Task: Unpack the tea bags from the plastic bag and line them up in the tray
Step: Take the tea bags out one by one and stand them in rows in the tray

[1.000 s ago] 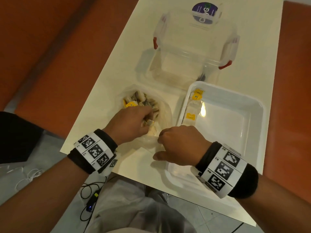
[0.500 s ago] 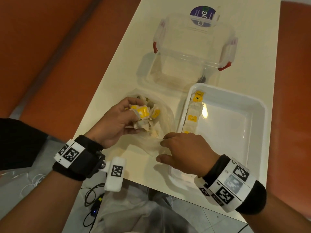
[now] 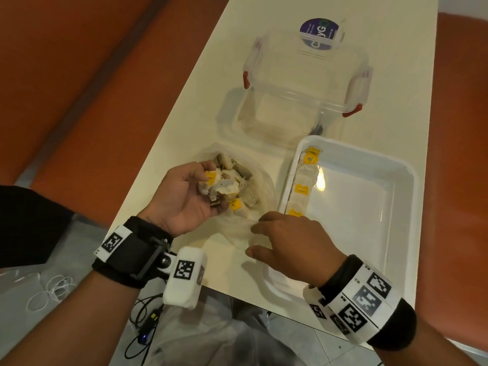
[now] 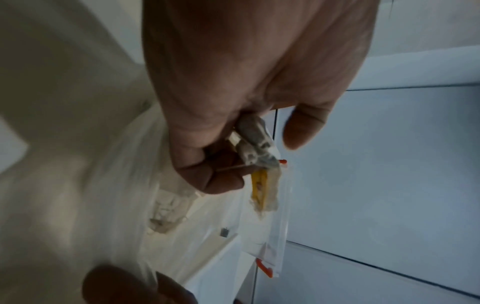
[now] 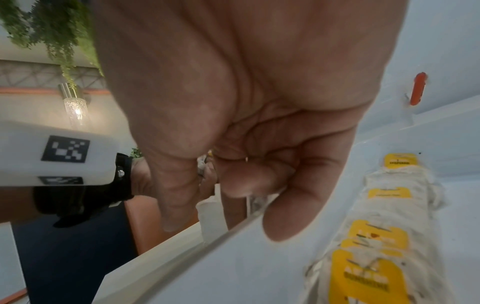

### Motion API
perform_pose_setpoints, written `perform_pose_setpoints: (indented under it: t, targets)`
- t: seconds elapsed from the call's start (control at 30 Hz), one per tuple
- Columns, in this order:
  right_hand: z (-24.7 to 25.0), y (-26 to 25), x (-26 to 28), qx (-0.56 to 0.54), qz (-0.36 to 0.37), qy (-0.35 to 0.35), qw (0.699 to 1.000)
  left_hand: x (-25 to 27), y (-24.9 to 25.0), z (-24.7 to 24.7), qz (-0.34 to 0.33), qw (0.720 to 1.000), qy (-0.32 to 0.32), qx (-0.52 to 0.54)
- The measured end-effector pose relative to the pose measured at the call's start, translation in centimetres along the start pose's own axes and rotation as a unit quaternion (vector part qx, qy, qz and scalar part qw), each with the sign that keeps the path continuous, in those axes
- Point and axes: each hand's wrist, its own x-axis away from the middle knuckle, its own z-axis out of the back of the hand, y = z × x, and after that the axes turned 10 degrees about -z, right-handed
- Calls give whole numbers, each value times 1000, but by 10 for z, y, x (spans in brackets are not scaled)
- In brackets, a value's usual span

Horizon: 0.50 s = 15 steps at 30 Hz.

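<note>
My left hand (image 3: 190, 191) is turned palm up over the mouth of the clear plastic bag (image 3: 264, 191) and grips a clump of tea bags (image 3: 224, 184) with yellow tags. In the left wrist view the curled fingers (image 4: 207, 176) hold that clump (image 4: 255, 142), and a yellow tag hangs below it. More tea bags lie in the bag. My right hand (image 3: 290, 241) pinches the bag's near edge at the near left corner of the white tray (image 3: 401, 207). A row of tea bags (image 3: 302, 190) lies along the tray's left wall, also seen in the right wrist view (image 5: 389, 205).
A clear lidded container with red clips (image 3: 303, 83) stands behind the bag and tray on the cream table (image 3: 184, 122). The table's near edge runs just below my wrists. Orange seating flanks the table on both sides. Cables lie on the floor at lower left.
My left hand has come up out of the bag and turned palm up with a clump of tea bags. The right hand has stayed at the bag's edge.
</note>
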Motion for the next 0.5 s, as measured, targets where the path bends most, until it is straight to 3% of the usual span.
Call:
perform_pose_setpoints:
  t: [0.17,0.27,0.37,0.5]
  targets:
    - [9,3,10,-144,-11,87,986,5,3,-9,-11,996,-53,73]
    - [21,2,16,-312,-23,162,936,9,8,-21,-7,992,-93,86]
    - [35,1,14,-454,-31,159,876,15,15,-33,-3,986,-143,90]
    - [45,-7,0,-462,5,130,877,18,25,-46,12,981,-177,75]
